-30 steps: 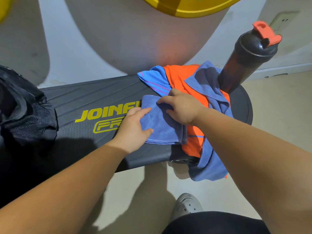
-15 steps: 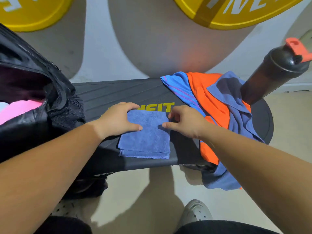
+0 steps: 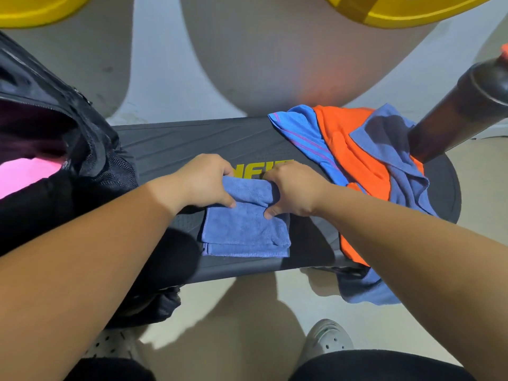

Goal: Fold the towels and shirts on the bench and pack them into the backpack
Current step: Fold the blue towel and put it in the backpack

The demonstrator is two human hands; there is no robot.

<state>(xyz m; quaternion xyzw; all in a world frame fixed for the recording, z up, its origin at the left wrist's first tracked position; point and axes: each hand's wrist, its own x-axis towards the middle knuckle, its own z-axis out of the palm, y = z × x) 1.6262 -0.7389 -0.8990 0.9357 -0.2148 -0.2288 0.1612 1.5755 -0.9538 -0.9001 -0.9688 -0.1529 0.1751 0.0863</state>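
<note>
Two-handed, with fingers of the left hand [image 3: 204, 182] and right hand [image 3: 294, 188] curled, pinching the far edge of the blue towel [image 3: 244, 232] on the tabletop [image 3: 176, 144] near the open backpack [image 3: 90, 149], draw that edge to the near hem, corners matched

On my feed the folded towel [image 3: 244, 229] reads as soft blue cloth with a short, fuzzy nap, and the bench [image 3: 176, 144] under it looks matt black and ribbed, like moulded plastic or rubber. The backpack [image 3: 55, 105] is black woven fabric with an open mesh pocket [image 3: 110, 166], while the orange shirt [image 3: 349, 149] and blue shirt [image 3: 299, 127] look like thin, smooth cloth. I see the bottle [image 3: 461, 111] as dark, glossy plastic, and the yellow plate [image 3: 412, 12] has a smooth shine.
</note>
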